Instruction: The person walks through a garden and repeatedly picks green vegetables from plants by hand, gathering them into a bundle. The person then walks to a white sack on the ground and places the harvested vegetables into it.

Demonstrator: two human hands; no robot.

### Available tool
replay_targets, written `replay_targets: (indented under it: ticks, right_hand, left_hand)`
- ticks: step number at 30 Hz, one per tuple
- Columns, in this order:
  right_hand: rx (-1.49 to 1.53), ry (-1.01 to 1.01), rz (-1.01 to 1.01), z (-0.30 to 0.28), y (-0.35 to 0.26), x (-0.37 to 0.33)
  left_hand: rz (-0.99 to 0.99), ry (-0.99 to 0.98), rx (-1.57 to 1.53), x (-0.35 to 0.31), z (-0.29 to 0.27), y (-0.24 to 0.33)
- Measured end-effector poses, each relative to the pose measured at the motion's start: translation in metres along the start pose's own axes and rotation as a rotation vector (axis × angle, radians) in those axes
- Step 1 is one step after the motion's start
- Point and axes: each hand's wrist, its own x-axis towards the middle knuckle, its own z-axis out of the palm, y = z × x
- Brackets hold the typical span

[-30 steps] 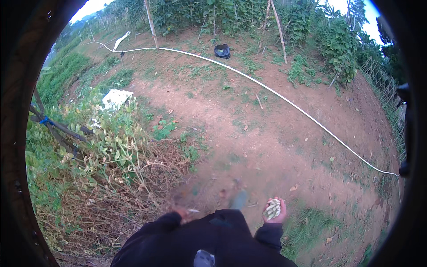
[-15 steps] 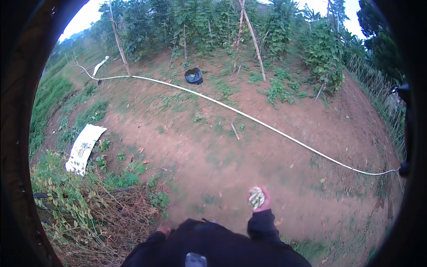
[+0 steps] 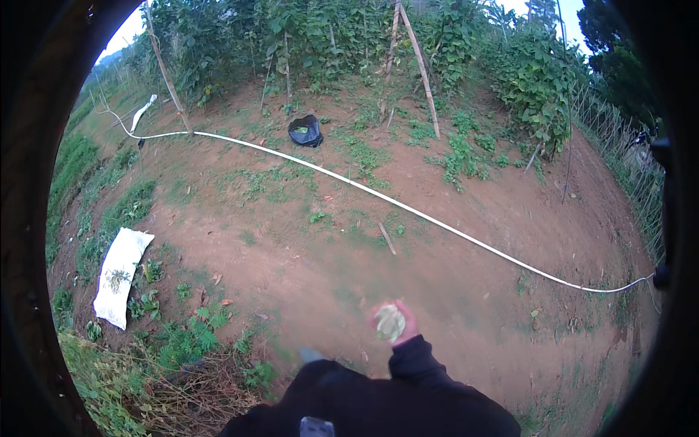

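Note:
My right hand (image 3: 408, 320) is out over the bare soil in front of my dark-clothed body, its fingers curled round a handful of pale pods (image 3: 390, 323), greenish white and blurred by motion. The earlier view shows them more plainly as short, slender pieces bundled together. My left hand is out of sight, hidden by my body. Farther off, a black plastic bag (image 3: 313, 135) sits on the slope with its mouth spread and something green inside.
A long white pipe (image 3: 422, 213) crosses the slope from upper left to right. A short stick (image 3: 386, 239) lies below it. On the left are a white sack (image 3: 120, 273) and dry brush (image 3: 211, 386). Wooden poles (image 3: 420, 69) and leafy climbing plants (image 3: 535, 84) stand beyond.
My right hand has moved left with the pods in it. The left hand has gone out of view. The black bag looks slightly nearer, and a grey shape now shows by my body.

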Motion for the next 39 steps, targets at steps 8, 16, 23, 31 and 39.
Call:
replay_targets:
  ticks: [8,16,23,31,39]
  right_hand:
    - [0.016,-0.164,0.103,0.142,0.030,0.191]
    - [-0.126,-0.128,0.337,0.219,0.091,0.332]
    - [-0.249,-0.250,0.488,0.301,0.107,0.503]
    - [-0.321,-0.415,0.701,0.404,0.219,0.632]
    - [-0.393,-0.409,1.070,0.447,0.416,0.664]
  left_hand:
    - [-0.246,0.504,-1.019,0.072,-0.124,-0.021]
    - [-0.131,0.417,-0.954,0.135,-0.152,-0.044]
    - [-0.642,0.337,-0.724,0.131,-0.196,-0.035]
    - [-0.645,0.969,-1.591,0.157,-0.263,-0.025]
    - [-0.918,0.564,-1.360,0.131,-0.263,-0.023]
